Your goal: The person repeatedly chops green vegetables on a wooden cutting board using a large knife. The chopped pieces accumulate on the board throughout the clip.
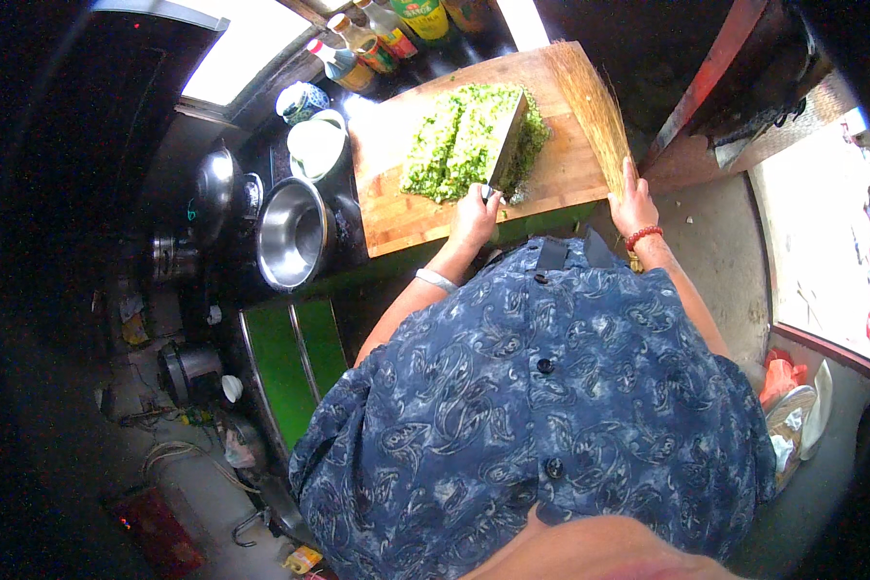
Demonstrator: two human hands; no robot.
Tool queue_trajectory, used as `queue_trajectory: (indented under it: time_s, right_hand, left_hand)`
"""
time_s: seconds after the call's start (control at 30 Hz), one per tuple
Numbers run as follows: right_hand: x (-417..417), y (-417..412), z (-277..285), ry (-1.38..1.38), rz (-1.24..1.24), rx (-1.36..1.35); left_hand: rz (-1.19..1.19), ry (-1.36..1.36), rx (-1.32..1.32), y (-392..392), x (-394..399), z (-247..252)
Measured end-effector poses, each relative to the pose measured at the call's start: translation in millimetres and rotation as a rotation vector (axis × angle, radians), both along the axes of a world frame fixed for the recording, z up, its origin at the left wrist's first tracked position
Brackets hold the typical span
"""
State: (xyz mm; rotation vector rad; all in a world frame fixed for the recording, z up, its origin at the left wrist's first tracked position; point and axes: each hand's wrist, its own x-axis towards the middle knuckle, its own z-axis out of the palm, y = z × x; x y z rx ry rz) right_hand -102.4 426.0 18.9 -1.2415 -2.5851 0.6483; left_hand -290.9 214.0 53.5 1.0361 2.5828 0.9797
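My left hand (476, 215) grips the handle of a broad-bladed kitchen knife (506, 141). Its blade stands within a spread of finely chopped green vegetable (453, 145) on a wooden cutting board (384, 228). In my right hand (634, 206) is a bundle of straw-like bristles, seemingly a straw brush (587, 101), with its far end lying across the board's right side. One finger stretches along the bristles, and the bound lower end shows below the hand.
Left of the board stand a steel bowl (293, 233), pale bowls (316, 147) and a patterned blue-and-white jar (302, 101). Sauce bottles (342, 67) line up behind it by the window. A green cabinet (275, 366) lies below; a reddish post (703, 80) rises at right.
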Motion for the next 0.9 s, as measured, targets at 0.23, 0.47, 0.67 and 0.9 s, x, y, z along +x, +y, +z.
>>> queue_trajectory:
  time_s: [0.23, 0.47, 0.67, 0.9]
  right_hand:
    - [0, 3, -5, 0.036, 0.02, 0.033]
    - [1, 10, -16, 0.063, 0.034, 0.032]
    - [1, 13, -21, 0.06, 0.053, 0.069]
    - [2, 17, -26, 0.072, 0.066, 0.069]
  left_hand:
    - [0.044, 0.068, -0.063, -3, -12, 1]
    - [0.066, 0.102, 0.072, -1, -33, -2]
    - [0.158, -0.11, 0.044, -1, -55, 8]
    - [0.219, -0.042, 0.065, -7, -71, 27]
